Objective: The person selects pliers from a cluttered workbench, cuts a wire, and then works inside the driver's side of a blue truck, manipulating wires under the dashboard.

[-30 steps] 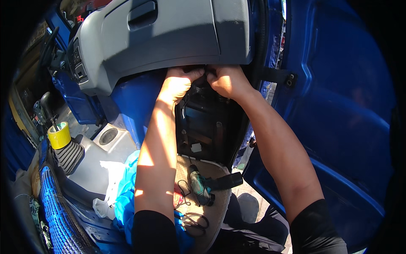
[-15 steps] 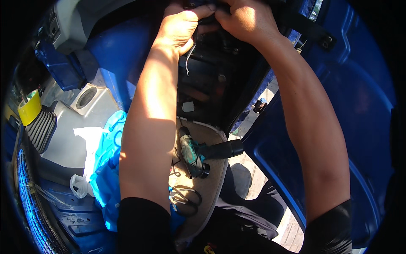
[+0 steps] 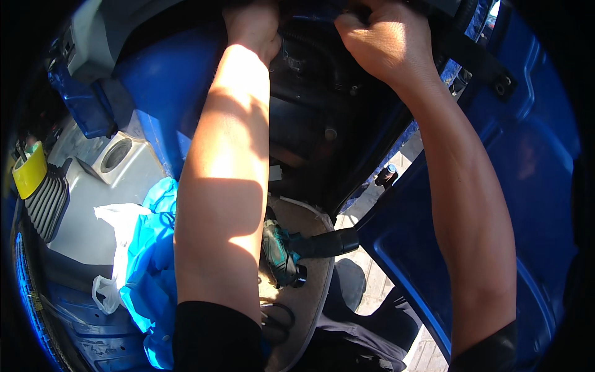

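"Dashboard [image 3: 96, 37] first: where does it show?"

"Upper left of the frame, a grey lower corner; the rest is lost in shadow or beyond the top edge. The left hand [image 3: 253, 28] is at top centre, the right hand [image 3: 393, 40] apart from it, further right, both near the top edge."

"And their fingers?"

"The left ones are hidden at that edge, so whether they grip anything can't be told. The right thumb points left and the fingers bend into shadow; what they hold, if anything, can't be told either."

"What could go wrong up there?"

"A slip, probably. Working blind, the fingers could let some small part fall into the dark footwell [image 3: 310, 124] at centre."

"Lower down?"

"The drill [image 3: 279, 251] lies below centre on the tan pad [image 3: 310, 304], its black end jutting past the pad's right edge. A knock from the left forearm [image 3: 220, 204] just beside it might tip it toward the paving [image 3: 379, 276]."

"And the door [image 3: 496, 180]?"

"It fills the frame's right side, behind the right forearm [image 3: 458, 161]. A shove or gust might swing it into that arm and jerk the hand."
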A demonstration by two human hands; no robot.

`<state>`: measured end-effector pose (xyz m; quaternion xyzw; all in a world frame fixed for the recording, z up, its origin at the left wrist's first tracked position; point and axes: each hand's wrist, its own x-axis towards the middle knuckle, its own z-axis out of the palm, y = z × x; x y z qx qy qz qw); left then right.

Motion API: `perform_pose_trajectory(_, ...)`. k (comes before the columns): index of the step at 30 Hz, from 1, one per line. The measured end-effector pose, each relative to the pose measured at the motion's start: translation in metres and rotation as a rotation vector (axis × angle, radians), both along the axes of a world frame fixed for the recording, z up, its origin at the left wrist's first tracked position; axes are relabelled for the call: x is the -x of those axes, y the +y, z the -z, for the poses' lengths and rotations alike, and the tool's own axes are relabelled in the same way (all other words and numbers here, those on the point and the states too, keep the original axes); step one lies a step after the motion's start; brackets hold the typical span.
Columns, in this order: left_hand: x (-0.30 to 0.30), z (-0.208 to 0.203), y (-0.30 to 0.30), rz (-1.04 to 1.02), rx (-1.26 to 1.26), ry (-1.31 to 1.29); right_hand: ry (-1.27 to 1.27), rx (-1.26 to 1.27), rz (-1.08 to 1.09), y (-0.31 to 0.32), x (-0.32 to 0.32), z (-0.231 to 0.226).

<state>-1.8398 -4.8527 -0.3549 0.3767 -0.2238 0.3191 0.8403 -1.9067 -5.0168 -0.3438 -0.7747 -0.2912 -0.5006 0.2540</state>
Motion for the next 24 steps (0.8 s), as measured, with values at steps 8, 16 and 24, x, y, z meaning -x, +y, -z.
perform_pose_trajectory(8,0.001,0.002,0.001,-0.202,-0.101,0.108,0.356,-0.393,-0.1,0.003,-0.011,0.01)
perform_pose_trajectory(16,0.025,0.025,-0.011,-0.849,-0.428,0.13,0.649,-0.796,-0.41,0.004,-0.028,0.028)
perform_pose_trajectory(24,0.033,0.055,-0.019,-0.917,-0.296,0.153,0.753,-0.817,-0.452,0.006,-0.024,0.024)
